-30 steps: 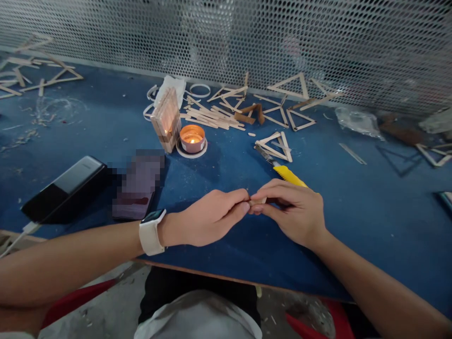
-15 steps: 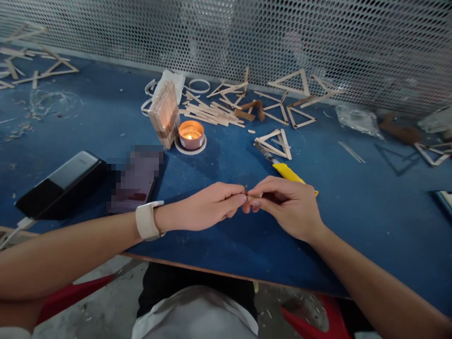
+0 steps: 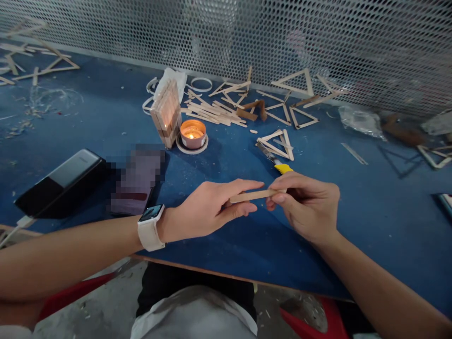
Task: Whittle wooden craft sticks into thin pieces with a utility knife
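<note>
A wooden popsicle stick [image 3: 252, 195] is held level above the near part of the table, pinched at its right end by the thumb and fingertips of my right hand [image 3: 310, 205]. My left hand [image 3: 205, 207] is open, thumb and index finger spread on either side of the stick's left end. I cannot tell whether that end touches the palm side. Just beyond my right hand lies a utility knife with a yellow handle [image 3: 283, 168], its tip by a small triangle of sticks [image 3: 288, 146].
A lit candle in a tin [image 3: 192, 134] burns near a wrapped pack of sticks [image 3: 165, 113]. Loose sticks [image 3: 212, 112] and stick triangles lie behind. A phone [image 3: 137, 179] and a black power bank [image 3: 60, 183] are at left. Perforated metal [image 3: 226, 37] bounds the back.
My left fingers have parted from a closed pinch. My right hand has moved slightly right with the stick, which now shows between the hands.
</note>
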Demonstrator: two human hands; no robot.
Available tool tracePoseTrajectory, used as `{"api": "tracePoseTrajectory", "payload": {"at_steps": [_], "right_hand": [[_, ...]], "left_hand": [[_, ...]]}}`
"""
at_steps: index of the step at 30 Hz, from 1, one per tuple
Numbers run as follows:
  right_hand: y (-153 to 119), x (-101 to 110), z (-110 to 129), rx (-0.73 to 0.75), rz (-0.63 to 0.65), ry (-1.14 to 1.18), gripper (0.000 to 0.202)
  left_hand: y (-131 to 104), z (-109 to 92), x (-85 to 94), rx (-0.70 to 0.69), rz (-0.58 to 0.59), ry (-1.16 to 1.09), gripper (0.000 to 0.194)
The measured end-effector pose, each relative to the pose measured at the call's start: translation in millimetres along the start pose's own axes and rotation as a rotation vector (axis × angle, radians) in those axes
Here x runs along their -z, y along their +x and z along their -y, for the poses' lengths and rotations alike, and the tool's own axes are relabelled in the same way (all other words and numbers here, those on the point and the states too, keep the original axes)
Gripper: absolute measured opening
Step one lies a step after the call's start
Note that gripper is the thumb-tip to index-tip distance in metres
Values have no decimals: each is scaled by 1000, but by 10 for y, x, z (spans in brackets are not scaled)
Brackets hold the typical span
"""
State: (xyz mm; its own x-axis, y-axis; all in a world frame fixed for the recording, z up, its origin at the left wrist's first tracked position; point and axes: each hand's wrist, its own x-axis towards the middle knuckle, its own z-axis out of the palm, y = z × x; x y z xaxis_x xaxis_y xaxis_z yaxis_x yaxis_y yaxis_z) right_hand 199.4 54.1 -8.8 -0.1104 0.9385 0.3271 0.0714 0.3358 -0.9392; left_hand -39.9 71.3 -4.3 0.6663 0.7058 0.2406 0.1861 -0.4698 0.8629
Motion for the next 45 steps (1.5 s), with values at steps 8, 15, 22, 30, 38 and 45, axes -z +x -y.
{"api": "tracePoseTrajectory", "payload": {"at_steps": [8, 15, 22, 30, 38, 45], "right_hand": [[-26, -15, 25, 8, 7, -31, 12], [-20, -51, 39, -82, 107, 170, 12], [-49, -150, 145, -84, 58, 70, 5], [-61, -112, 114, 30, -22, -21, 9], [-65, -135, 111, 50, -5, 47, 15], [-88, -101, 82, 130, 6, -6, 32]], "left_hand": [[-30, 17, 11, -99, 5, -4, 35], [-8, 39, 47, -156, 47, 165, 36], [-3, 15, 39, -121, 61, 115, 30], [-5, -10, -23, 6, -58, -215, 29], [-35, 36, -62, -101, -153, -165, 25], [-39, 23, -50, -144, -202, -139, 24]]}}
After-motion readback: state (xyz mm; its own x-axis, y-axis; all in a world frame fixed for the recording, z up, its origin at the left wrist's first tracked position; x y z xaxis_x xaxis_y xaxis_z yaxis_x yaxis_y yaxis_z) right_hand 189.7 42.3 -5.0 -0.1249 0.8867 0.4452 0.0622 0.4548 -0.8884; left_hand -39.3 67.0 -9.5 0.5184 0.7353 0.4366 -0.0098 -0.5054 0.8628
